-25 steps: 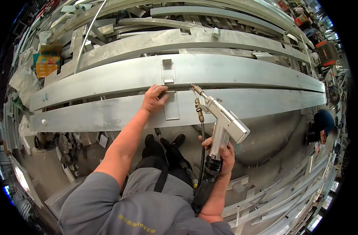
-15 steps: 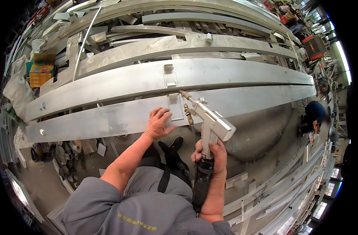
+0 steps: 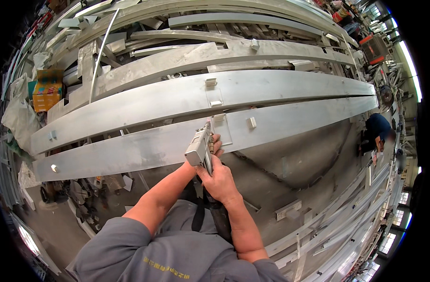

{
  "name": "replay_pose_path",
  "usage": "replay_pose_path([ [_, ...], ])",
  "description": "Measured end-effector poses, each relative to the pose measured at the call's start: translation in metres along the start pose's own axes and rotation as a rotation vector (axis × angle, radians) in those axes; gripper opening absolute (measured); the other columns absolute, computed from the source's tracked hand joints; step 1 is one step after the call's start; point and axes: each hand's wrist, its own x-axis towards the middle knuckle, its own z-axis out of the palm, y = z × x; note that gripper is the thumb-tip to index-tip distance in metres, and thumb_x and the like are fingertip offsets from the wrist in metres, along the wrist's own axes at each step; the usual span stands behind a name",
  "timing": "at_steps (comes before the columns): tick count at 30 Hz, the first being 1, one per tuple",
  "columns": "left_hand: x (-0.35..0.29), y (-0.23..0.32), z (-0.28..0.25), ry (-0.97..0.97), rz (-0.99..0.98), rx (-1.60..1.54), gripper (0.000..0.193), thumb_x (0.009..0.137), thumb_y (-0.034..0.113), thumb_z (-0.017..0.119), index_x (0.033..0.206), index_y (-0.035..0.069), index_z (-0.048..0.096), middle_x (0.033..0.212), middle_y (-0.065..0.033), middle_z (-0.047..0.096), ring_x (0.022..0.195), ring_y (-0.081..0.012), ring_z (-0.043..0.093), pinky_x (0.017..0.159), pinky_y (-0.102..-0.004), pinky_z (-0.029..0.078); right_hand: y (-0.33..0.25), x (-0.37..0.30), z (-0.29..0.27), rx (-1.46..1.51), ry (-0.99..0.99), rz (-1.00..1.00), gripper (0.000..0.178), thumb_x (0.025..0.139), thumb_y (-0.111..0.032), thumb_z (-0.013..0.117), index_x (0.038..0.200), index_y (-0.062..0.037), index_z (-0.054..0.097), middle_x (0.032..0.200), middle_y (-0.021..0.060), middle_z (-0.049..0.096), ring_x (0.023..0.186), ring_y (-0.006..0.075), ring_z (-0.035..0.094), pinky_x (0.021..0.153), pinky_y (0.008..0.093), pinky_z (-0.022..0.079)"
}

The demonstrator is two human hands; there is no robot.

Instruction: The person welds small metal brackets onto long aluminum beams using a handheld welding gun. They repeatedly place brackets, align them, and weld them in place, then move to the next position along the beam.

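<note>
My right hand [image 3: 217, 182] is closed round the handle of a silver handheld welding gun [image 3: 197, 149]. The gun's nozzle points away from me and stands by the left edge of a small thin plate [image 3: 226, 137] on the nearer long metal beam [image 3: 130, 150]. At the plate's far end sits a small metal bracket [image 3: 219, 118]. Behind the gun, my left hand [image 3: 218, 144] is mostly hidden. Its visible fingers are stretched out over the beam beside the plate. From the gun a black-sleeved cable [image 3: 219, 218] runs down along my right forearm.
A second long beam [image 3: 154, 101] lies parallel just beyond, with small brackets on it. A loose small block [image 3: 251, 122] sits right of the plate. Stacked metal profiles fill the far side. A cardboard box [image 3: 47, 94] stands at the left. Another person [image 3: 377, 134] crouches at the right.
My right hand has swung the welding gun left, its nozzle coming to the plate's left side. My left hand has shifted right and is now mostly behind the gun.
</note>
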Motion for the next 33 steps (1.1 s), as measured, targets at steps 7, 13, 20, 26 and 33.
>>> replay_pose_path([
  [7, 0.01, -0.001, -0.037, -0.007, 0.016, -0.09, 0.025, 0.101, 0.033, 0.054, 0.11, 0.01, 0.061, 0.103, -0.0069, 0.058, 0.081, -0.0233, 0.053, 0.08, -0.0379, 0.051, -0.002, 0.009, 0.004, -0.123, 0.076, -0.04, 0.048, 0.096, -0.036, 0.068, 0.122, 0.0032, 0.058, 0.1, 0.0288, 0.071, 0.098, 0.0483, 0.067, 0.083, 0.0507, 0.053],
  [13, 0.009, -0.001, -0.034, 0.069, 0.012, -0.078, 0.02, 0.099, 0.027, 0.06, 0.108, 0.009, 0.06, 0.106, -0.0074, 0.061, 0.081, -0.0228, 0.055, 0.079, -0.0361, 0.051, -0.003, 0.011, 0.001, -0.099, 0.082, -0.007, 0.049, 0.096, -0.036, 0.068, 0.122, 0.0039, 0.057, 0.103, 0.0293, 0.07, 0.101, 0.0488, 0.067, 0.084, 0.0508, 0.053],
  [20, 0.007, 0.002, -0.034, 0.05, -0.011, -0.075, 0.025, 0.089, 0.008, 0.073, 0.11, 0.008, 0.059, 0.11, -0.0069, 0.061, 0.086, -0.0201, 0.057, 0.085, -0.0337, 0.052, -0.006, 0.013, 0.002, -0.137, 0.06, 0.065, 0.054, 0.095, -0.039, 0.068, 0.121, 0.0057, 0.056, 0.104, 0.0323, 0.069, 0.103, 0.0504, 0.065, 0.087, 0.0529, 0.052],
  [26, 0.002, 0.002, -0.03, 0.117, 0.017, -0.006, 0.032, 0.089, 0.005, 0.073, 0.118, 0.009, 0.058, 0.116, -0.0077, 0.061, 0.092, -0.0204, 0.057, 0.093, -0.0357, 0.051, -0.002, 0.014, 0.002, -0.135, 0.079, 0.0, 0.055, 0.094, -0.039, 0.068, 0.117, 0.0081, 0.054, 0.097, 0.0375, 0.067, 0.096, 0.0549, 0.064, 0.084, 0.0581, 0.051],
  [33, 0.012, 0.0, -0.047, 0.032, 0.002, -0.061, 0.034, 0.087, 0.008, 0.074, 0.119, 0.011, 0.06, 0.116, -0.0074, 0.062, 0.085, -0.0206, 0.053, 0.086, -0.035, 0.05, 0.003, 0.017, 0.001, -0.129, 0.074, -0.006, 0.053, 0.094, -0.039, 0.068, 0.115, 0.0084, 0.055, 0.096, 0.0366, 0.067, 0.096, 0.0544, 0.065, 0.084, 0.0577, 0.051],
])
